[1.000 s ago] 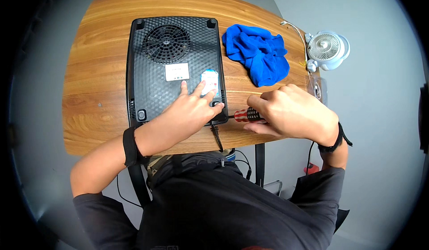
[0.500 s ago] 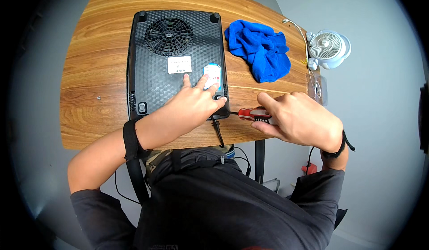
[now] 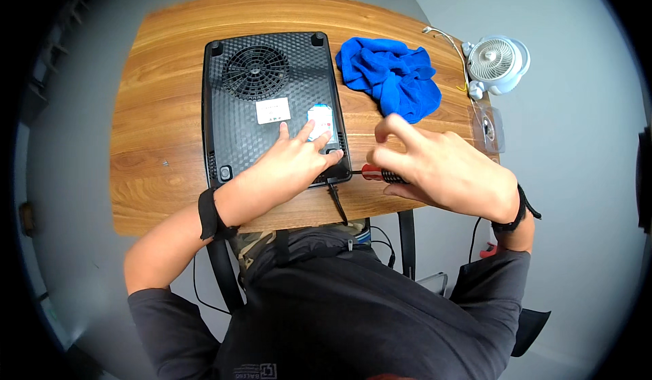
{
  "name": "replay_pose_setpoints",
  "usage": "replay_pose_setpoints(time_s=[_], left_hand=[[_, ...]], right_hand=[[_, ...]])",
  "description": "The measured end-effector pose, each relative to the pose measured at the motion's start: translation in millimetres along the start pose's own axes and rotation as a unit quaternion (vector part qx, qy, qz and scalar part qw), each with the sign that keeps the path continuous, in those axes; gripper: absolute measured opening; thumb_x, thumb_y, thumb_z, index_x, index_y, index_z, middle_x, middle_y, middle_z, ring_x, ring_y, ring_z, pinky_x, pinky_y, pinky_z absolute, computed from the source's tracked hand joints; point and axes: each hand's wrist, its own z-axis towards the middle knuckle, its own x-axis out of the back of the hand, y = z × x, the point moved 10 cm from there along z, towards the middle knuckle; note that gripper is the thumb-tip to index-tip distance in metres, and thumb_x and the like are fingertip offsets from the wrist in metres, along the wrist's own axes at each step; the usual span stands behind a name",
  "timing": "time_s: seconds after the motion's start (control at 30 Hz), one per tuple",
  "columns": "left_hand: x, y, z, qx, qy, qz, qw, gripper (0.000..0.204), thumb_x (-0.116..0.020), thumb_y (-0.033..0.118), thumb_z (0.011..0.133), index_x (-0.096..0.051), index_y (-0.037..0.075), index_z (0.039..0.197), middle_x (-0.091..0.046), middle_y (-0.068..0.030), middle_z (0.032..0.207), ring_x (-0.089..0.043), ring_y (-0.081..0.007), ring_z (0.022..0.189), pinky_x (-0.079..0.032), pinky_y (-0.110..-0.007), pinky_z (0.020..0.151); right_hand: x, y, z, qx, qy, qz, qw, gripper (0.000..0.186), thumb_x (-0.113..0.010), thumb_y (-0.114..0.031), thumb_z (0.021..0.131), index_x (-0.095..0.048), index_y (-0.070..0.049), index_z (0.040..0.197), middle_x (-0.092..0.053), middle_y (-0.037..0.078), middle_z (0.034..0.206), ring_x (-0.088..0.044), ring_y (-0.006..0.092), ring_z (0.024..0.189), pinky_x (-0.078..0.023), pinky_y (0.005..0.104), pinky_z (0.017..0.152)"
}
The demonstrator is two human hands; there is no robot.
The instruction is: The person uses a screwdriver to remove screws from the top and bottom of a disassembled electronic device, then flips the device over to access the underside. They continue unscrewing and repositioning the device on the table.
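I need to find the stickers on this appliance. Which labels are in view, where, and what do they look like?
White label: rectangular, middle of the black appliance underside, below the fan grille.
Blue-and-white label: taller, rounded, right of the white one, beside the left hand fingertips.

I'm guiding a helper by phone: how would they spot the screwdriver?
Find the black appliance lying underside-up on the wooden table. At its near right corner, the right hand holds the screwdriver: the only red-handled thing there.

Left hand point(image 3: 288, 166) presses the upturned black appliance point(image 3: 272, 101); right hand point(image 3: 441, 173) grips a screwdriver point(image 3: 375, 173).
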Motion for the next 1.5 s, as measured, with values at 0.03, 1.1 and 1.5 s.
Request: replay_pose_setpoints(time_s=[0.03, 1.1, 1.5], left_hand=[[-0.4, -0.6, -0.2, 0.001, -0.001, 0.002, 1.000, 0.047, -0.064, 0.009, 0.094, -0.063, 0.014, 0.141, -0.052, -0.0191, 0.152, -0.046, -0.0448, 0.143, -0.048, -0.071, 0.103], [2.8, 0.9, 2.8, 0.008, -0.043, -0.048, 0.998, 0.056, -0.074, 0.011, 0.090, -0.061, 0.018, 0.144, -0.053, -0.0182, 0.152, -0.045, -0.0469, 0.144, -0.044, -0.071, 0.107], [4.2, 2.0, 3.7, 0.013, -0.062, -0.046, 0.997, 0.059, -0.077, 0.014, 0.089, -0.059, 0.020, 0.145, -0.052, -0.0172, 0.154, -0.044, -0.0458, 0.145, -0.044, -0.071, 0.109]], right_hand=[[-3.5, -1.9, -2.4, 0.023, -0.012, -0.018, 0.999, 0.031, -0.074, -0.021, 0.091, -0.059, -0.005, 0.114, -0.054, 0.013, 0.111, -0.068, 0.0317, 0.089, -0.057, 0.0416, 0.068], [-8.5, -7.8, -26.9, 0.014, 0.108, -0.096, 0.989, 0.022, -0.063, -0.022, 0.101, -0.055, -0.002, 0.107, -0.061, 0.017, 0.087, -0.069, 0.0315, 0.060, -0.056, 0.0405, 0.055], [-31.1, 8.8, -12.4, -0.074, 0.022, -0.131, 0.988, 0.023, -0.066, -0.020, 0.096, -0.058, 0.001, 0.103, -0.066, 0.015, 0.080, -0.072, 0.0304, 0.069, -0.057, 0.0387, 0.059]])
